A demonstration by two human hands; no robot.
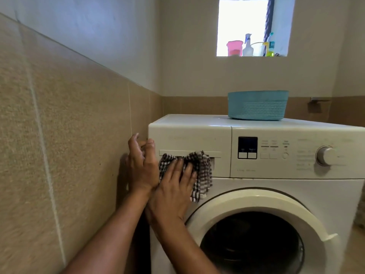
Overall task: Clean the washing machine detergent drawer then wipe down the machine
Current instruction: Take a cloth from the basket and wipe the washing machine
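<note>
A white front-loading washing machine (276,186) stands against the tiled wall. Its detergent drawer (189,135) sits shut in the upper left of the front panel. A black-and-white checked cloth (201,171) is tucked into the drawer's handle recess and hangs down. My right hand (173,186) presses the cloth flat against the drawer front with straight fingers. My left hand (141,165) is at the machine's left front corner, fingers loosely curled, holding nothing that I can see.
A blue woven basket (257,105) sits on the machine's top. The round door (256,234) is closed below, the dial (325,156) at the right. A tiled wall (59,145) runs close on the left. Bottles and a pink cup (234,48) stand on the window sill.
</note>
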